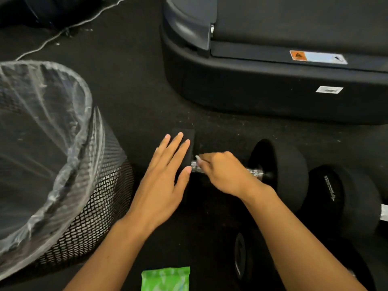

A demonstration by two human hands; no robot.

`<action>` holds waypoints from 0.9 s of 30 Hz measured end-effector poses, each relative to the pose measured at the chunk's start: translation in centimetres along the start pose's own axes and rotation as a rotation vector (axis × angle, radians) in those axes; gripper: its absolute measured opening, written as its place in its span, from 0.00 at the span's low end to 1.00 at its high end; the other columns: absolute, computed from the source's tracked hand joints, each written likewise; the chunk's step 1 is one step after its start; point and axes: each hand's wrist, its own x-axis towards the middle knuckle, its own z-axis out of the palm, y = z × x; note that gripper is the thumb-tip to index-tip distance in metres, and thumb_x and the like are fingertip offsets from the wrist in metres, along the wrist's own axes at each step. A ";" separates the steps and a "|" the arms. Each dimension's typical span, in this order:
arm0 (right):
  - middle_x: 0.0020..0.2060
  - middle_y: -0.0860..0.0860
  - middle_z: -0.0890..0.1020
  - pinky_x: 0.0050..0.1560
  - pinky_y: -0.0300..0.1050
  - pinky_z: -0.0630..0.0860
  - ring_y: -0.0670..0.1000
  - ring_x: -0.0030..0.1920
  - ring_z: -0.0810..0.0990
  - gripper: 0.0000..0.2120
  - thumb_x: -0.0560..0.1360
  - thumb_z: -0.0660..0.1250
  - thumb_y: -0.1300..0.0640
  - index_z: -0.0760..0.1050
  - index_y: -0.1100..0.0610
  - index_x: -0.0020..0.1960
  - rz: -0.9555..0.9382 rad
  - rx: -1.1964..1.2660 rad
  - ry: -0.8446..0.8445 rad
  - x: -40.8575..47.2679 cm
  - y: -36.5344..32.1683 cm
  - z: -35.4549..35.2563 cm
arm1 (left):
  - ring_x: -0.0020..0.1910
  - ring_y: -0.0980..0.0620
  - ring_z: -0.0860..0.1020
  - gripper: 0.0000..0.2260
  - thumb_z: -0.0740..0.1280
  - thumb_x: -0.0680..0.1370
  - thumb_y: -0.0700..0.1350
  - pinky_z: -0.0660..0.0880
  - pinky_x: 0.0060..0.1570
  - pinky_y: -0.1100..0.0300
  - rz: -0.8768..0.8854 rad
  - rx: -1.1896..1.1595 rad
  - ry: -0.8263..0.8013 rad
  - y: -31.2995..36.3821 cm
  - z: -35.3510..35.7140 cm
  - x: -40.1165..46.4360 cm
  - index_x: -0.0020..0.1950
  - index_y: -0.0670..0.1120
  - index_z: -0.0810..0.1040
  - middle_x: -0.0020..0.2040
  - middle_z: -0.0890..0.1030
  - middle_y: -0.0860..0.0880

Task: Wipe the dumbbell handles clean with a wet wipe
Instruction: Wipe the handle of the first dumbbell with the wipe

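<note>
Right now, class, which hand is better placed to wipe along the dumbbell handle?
Right. The right hand already curls around the handle, while the left hand lies flat on the dumbbell's head, steadying it.

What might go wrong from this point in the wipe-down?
The left hand only rests flat on the dumbbell's end, so the dumbbell may roll. The right hand covers the handle middle; the ends beside the heads could get skipped. A second dumbbell lies close, so knuckles might knock it.

Bin (63,164) left of dumbbell (277,164); treadmill (252,91) behind.
</note>
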 end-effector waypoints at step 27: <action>0.40 0.55 0.79 0.42 0.52 0.77 0.56 0.43 0.78 0.05 0.77 0.62 0.58 0.77 0.54 0.47 0.021 -0.035 0.056 1.4 0.3 0.0 | 0.75 0.57 0.45 0.24 0.53 0.79 0.54 0.41 0.72 0.62 0.027 0.100 0.029 -0.2 0.7 -0.1 0.75 0.51 0.56 0.76 0.53 0.55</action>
